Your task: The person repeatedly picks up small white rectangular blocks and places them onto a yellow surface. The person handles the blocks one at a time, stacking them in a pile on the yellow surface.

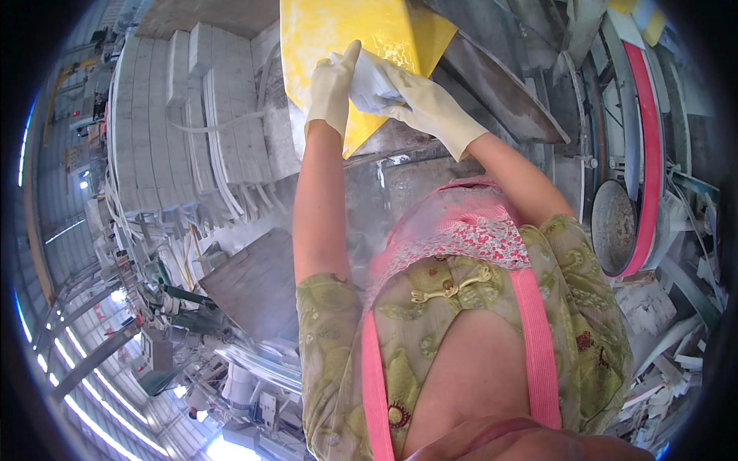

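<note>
Both of my hands wear cream rubber gloves and meet over a yellow sheet with a wet shine. Between them is a small stack of thin white pieces, tilted, its layered edges facing me; the material cannot be told. My left hand grips the left side of the stack, with one finger pointing up along it. My right hand closes around the right side, fingers over the top and thumb near the lower edge.
To the left stand long pale grey slabs in rows, a thin hose across them. A brown board lies lower left. At the right are a leaning dark panel, a red-pink band and a round grey disc. Broken offcuts pile lower right.
</note>
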### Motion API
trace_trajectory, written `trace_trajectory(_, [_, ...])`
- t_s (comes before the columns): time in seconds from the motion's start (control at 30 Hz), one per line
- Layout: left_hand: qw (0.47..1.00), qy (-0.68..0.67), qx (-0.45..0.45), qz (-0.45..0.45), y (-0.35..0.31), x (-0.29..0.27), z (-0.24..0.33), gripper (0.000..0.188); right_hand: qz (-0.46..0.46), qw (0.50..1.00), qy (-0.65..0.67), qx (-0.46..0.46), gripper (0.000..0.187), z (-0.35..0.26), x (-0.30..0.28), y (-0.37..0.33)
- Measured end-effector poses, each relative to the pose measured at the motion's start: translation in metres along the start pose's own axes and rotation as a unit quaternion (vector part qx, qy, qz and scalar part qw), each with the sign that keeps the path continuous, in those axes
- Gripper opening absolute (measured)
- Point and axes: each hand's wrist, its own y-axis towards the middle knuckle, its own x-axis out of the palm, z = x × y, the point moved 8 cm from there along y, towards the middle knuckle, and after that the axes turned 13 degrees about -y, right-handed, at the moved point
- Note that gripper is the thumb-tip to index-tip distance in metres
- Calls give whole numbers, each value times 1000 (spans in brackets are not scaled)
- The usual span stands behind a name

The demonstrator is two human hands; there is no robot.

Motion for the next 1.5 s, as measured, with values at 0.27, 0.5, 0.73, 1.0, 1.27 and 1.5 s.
trace_trajectory(0.27, [969, -112, -166, 146, -26, -22, -6, 89, 101, 985, -89, -112, 87, -22, 14, 6])
trace_trajectory(0.5, [958, -201, -148, 140, -41, -13, 6, 90, 107, 982, -63, -145, 90, -8, 21, 12])
trace_trajectory(0.73, [940, -297, -131, 104, -50, -8, 11, 101, 167, 969, -29, -181, 63, -9, 12, 20])
trace_trajectory(1.0, [968, -181, -140, 100, -71, -6, 12, 123, 145, 970, -25, -196, 70, -7, 11, 22])
trace_trajectory(1.27, [965, -234, -94, 75, -80, 1, 13, 121, 85, 975, -12, -204, 87, -3, 18, 22])
trace_trajectory(1.5, [934, -346, -77, 51, -71, -10, -3, 68, 78, 980, -4, -184, 81, -9, 0, 24])
